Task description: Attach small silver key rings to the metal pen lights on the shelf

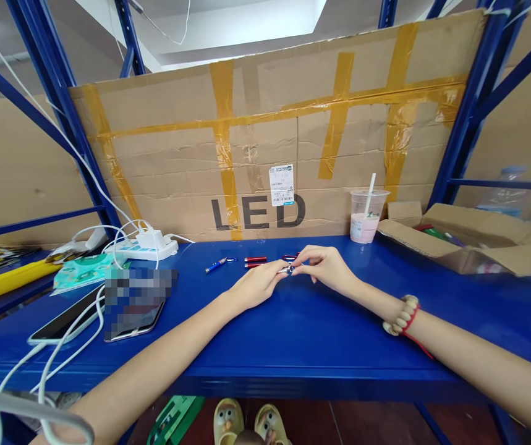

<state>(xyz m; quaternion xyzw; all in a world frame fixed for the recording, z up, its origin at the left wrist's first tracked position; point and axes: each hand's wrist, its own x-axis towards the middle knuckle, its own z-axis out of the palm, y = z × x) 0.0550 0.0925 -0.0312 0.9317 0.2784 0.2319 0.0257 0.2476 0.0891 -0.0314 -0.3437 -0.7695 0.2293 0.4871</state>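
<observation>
L hand & R hand pinching small silver piece | red tubes lying just beyond grip, to L | risk: pinch slackening, piece poss. dropping, rolling

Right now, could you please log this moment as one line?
left hand: holding small silver piece | right hand: pinching same piece | on blue shelf: red tubes, blue tube, drink cup
</observation>
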